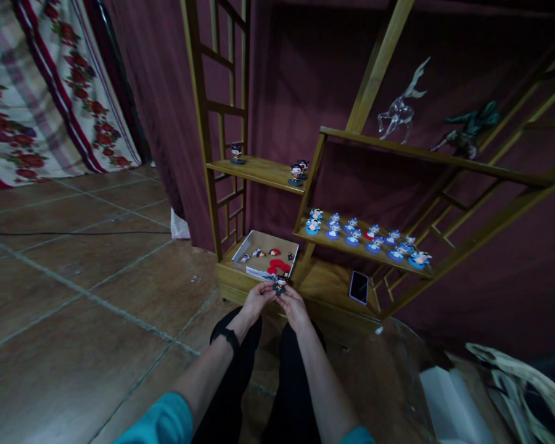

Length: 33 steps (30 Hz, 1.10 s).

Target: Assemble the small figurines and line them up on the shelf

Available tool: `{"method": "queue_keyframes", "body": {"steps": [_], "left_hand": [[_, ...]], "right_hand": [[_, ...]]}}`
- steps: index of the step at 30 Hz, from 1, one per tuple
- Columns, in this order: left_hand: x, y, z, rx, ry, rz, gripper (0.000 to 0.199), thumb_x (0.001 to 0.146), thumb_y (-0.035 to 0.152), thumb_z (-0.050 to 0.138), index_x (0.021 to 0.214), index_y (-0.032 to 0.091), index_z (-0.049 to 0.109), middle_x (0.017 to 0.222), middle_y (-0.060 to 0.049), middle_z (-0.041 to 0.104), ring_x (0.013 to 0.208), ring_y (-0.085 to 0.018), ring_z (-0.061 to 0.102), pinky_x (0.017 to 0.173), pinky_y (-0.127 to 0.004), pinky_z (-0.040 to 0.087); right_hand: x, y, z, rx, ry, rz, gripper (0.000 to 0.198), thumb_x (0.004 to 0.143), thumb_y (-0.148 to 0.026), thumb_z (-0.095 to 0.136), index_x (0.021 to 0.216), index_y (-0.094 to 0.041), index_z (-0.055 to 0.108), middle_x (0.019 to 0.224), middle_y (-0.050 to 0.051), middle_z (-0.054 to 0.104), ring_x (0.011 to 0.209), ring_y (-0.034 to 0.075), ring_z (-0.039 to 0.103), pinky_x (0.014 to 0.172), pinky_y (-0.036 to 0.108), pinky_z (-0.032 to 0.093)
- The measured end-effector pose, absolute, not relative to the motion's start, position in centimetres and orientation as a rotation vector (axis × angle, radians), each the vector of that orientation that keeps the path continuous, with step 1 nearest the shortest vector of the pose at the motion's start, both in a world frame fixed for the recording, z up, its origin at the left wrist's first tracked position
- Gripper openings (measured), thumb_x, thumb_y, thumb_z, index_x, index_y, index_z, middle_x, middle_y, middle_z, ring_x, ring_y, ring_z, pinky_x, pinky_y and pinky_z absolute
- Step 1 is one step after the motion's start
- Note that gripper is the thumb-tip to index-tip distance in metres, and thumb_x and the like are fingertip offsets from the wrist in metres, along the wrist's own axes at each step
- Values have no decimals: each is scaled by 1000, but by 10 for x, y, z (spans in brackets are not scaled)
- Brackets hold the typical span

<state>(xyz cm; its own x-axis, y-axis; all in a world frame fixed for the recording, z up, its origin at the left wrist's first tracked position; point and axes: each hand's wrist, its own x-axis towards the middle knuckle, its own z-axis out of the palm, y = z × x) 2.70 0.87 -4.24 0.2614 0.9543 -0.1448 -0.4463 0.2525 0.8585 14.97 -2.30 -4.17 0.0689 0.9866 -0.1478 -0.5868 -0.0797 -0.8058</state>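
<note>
Between my two hands, just in front of a shallow cardboard box, is a small doll figurine (281, 283) with black hair and a dark base. My left hand (259, 297) closes on its base from the left, and my right hand (293, 304) grips it from the right. The cardboard box (240, 271) stands on the lowest shelf and has several loose figurine parts and red round pieces (277, 265) inside. Similar dolls stand on the upper left shelf: one figurine (236, 153) at its left end and two, one figurine (296, 174) in front, at its right end.
Several blue and white figurines (353, 237) stand in rows on the middle right shelf. A phone (359, 287) lies on the lowest shelf. Higher up are a clear deer-like statue (398, 116) and a dark green statue (474, 129). A white box (453, 407) sits on the floor at right.
</note>
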Motion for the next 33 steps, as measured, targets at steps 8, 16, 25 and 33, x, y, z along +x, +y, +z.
{"method": "queue_keyframes", "body": {"steps": [8,16,25,33], "left_hand": [[27,8,-39,722,756,1060,34,58,11,73,90,10,63,82,-8,67,69,-12,61,69,-24,47],[24,6,-36,712,691,996,36,59,12,73,94,11,64,90,-10,67,75,-13,62,74,-24,47],[21,7,-34,686,668,943,34,60,13,73,93,10,65,87,-11,67,74,-13,62,74,-25,47],[18,4,-26,669,620,887,27,65,20,69,90,10,66,91,-12,66,81,-16,62,79,-26,46]], "right_hand": [[147,-21,-43,-900,-524,1370,41,52,-16,71,91,-19,63,84,2,66,75,14,61,71,29,47],[146,-22,-41,-898,-572,1353,41,51,-20,73,90,-20,61,82,1,66,74,14,61,70,28,47],[147,-29,-33,-922,-568,1347,33,60,-31,68,91,-20,61,77,1,67,67,12,60,67,27,47],[148,-30,-31,-935,-581,1336,30,61,-33,68,88,-21,60,80,1,67,69,12,61,66,27,46]]}}
